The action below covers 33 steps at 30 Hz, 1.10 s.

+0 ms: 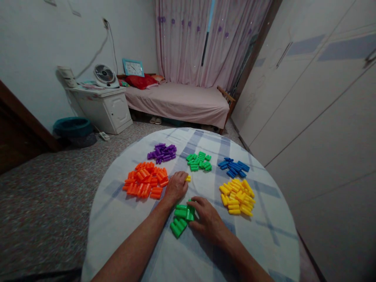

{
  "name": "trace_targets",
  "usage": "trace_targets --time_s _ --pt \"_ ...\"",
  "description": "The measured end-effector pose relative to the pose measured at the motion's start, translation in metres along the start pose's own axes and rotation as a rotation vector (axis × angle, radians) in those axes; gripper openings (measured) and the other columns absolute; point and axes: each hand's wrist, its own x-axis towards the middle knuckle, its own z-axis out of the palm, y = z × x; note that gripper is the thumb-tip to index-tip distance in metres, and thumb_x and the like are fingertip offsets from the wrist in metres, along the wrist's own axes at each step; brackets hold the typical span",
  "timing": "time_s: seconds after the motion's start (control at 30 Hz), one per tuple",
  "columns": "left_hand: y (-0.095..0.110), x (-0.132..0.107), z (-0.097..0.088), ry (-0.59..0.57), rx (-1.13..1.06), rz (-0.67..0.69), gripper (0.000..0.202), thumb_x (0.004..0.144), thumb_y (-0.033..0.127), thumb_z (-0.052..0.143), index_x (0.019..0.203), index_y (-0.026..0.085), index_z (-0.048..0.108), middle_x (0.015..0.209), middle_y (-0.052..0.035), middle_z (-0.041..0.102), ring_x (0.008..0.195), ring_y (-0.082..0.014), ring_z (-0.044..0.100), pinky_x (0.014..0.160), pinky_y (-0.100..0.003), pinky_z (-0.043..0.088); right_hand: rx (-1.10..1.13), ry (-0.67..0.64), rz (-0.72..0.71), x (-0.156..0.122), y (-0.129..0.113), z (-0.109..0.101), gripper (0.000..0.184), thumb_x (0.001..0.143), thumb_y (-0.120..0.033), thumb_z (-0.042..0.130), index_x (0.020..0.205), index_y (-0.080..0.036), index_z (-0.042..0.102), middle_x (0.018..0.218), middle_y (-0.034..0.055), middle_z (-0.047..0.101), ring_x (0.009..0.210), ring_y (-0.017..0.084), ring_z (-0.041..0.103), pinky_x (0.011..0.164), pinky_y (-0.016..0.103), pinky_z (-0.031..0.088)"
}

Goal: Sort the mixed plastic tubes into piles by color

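Note:
My left hand (177, 186) rests at the middle of the table, its fingers curled together. A small yellow plastic piece (188, 178) pokes out at its fingertips. Closer to me, my right hand (208, 217) has its thumb and fingers around a green plastic piece (190, 214), tilted up against other larger green pieces (178, 227) lying on the cloth. These pieces look like short ribbed tubes joined side by side. To the left of my left hand lies an orange heap (143, 181); right of my right hand lies a yellow heap (237, 196).
Purple pieces (162, 153), smaller green pieces (199, 161) and blue pieces (234, 167) lie in separate piles toward the far side of the round table (117, 235), covered by a checked cloth. Beyond are a bed (182, 98), a white cabinet (117, 111) and a wardrobe (293, 102).

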Motion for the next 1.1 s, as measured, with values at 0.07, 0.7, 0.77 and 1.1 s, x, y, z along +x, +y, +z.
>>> trace_targets --time_s 0.07,0.7,0.77,1.1 --pt "0.000 0.000 0.001 0.006 -0.005 0.005 0.028 0.078 0.014 0.047 0.106 0.019 0.053 0.109 -0.0067 0.057 0.105 -0.0211 0.049 0.093 -0.035 0.039 0.025 0.056 0.017 0.006 0.005 -0.006 0.049 0.071 -0.015 0.060 0.120 -0.021 0.053 0.119 0.0084 0.054 0.109 0.020 0.051 0.094 0.034 0.042" --pt "-0.002 0.000 0.004 0.052 -0.045 0.015 0.029 0.077 0.013 0.051 0.105 0.020 0.054 0.108 -0.0060 0.059 0.103 -0.0206 0.050 0.092 -0.035 0.041 -0.503 0.214 0.219 0.093 0.053 -0.031 0.023 0.081 -0.011 0.048 0.099 -0.020 0.061 0.103 0.0075 0.059 0.090 0.019 0.057 0.072 0.027 0.044" --pt "-0.002 0.000 0.004 0.049 -0.038 0.020 0.028 0.078 0.014 0.051 0.105 0.020 0.054 0.107 -0.0060 0.059 0.103 -0.0208 0.050 0.091 -0.035 0.041 -0.466 0.242 0.196 0.087 0.046 -0.032 0.023 0.082 -0.012 0.048 0.100 -0.018 0.061 0.104 0.0088 0.058 0.095 0.021 0.056 0.078 0.029 0.044" --pt "-0.002 -0.001 0.002 0.039 -0.013 0.019 0.028 0.079 0.014 0.049 0.107 0.019 0.053 0.108 -0.0064 0.058 0.104 -0.0212 0.050 0.089 -0.035 0.042 0.101 -0.136 -0.090 0.017 -0.017 -0.008 0.039 0.079 -0.015 0.057 0.117 -0.023 0.055 0.116 0.0057 0.056 0.106 0.017 0.053 0.093 0.030 0.042"
